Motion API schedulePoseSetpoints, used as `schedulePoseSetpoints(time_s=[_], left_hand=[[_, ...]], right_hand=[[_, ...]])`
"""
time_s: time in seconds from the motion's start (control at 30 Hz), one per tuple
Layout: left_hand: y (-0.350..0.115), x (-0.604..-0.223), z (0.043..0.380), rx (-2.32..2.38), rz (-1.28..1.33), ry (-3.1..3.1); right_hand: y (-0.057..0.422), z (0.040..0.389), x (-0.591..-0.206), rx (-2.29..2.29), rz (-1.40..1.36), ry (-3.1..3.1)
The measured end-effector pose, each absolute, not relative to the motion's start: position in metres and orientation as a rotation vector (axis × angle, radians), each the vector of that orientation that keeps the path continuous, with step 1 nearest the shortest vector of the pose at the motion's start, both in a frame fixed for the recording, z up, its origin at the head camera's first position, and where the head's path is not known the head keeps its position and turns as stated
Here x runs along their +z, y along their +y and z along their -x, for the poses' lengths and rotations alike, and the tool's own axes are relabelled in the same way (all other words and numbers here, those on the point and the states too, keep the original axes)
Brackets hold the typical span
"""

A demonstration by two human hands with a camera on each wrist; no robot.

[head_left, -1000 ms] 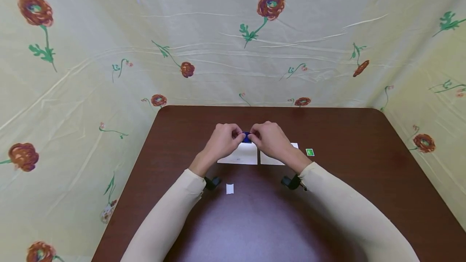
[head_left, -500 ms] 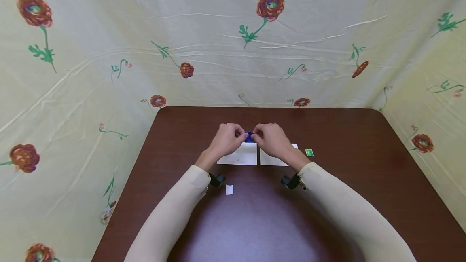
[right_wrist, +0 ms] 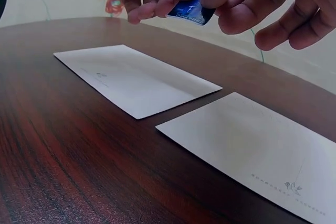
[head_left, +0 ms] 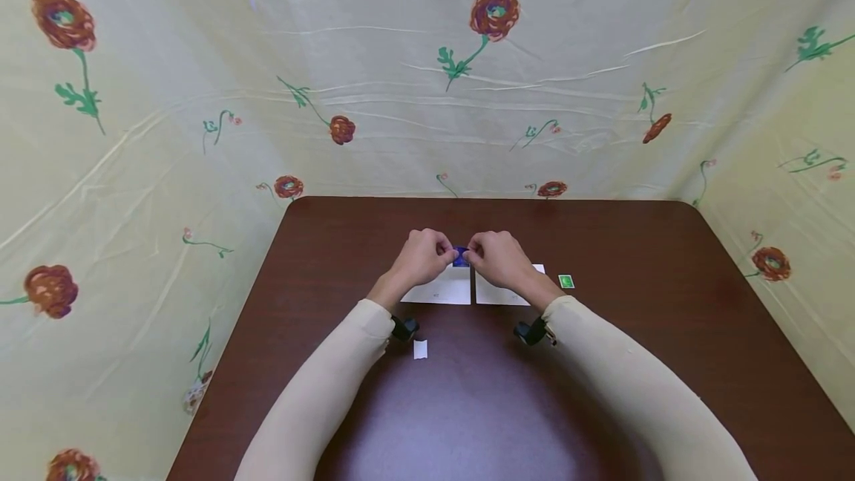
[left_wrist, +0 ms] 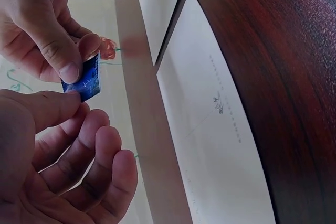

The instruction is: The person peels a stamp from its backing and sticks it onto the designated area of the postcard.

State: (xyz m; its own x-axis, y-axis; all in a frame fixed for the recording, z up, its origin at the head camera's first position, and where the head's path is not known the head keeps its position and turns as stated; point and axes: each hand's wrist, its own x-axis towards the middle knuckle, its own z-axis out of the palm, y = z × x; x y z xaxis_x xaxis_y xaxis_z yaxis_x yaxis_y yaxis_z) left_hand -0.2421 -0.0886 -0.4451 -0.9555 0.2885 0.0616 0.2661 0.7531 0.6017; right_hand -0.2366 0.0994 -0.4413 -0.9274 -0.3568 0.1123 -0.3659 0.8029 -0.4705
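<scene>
Left grip (head_left: 425, 254) has edged toward right grip (head_left: 497, 258); both pinch the blue piece (left_wrist: 89, 81); cards (head_left: 441, 288) sit below, so it looks not yet set down.

Two hands (head_left: 422, 257) (head_left: 499, 260), two white paper rectangles (right_wrist: 131, 80) (right_wrist: 252, 145), one blue piece (left_wrist: 90, 82), one green piece (head_left: 566, 281) and one white scrap (head_left: 420, 349) are shown.

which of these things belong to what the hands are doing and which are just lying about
Likely part of the job:
blue piece, pinched by the left hand and right hand
left white card and right white card, lying close by

Seemingly just lying about:
green piece, untouched, though it could be for later
small white piece, untouched, purpose unclear
</scene>
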Motion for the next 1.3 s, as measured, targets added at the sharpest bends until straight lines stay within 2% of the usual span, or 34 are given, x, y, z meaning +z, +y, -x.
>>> schedulePoseSetpoints(time_s=[1.3], left_hand=[[-0.079,-0.477,0.252,0.864,-0.315,2.843]], right_hand=[[0.092,0.252,-0.474,0.631,-0.467,-3.148]])
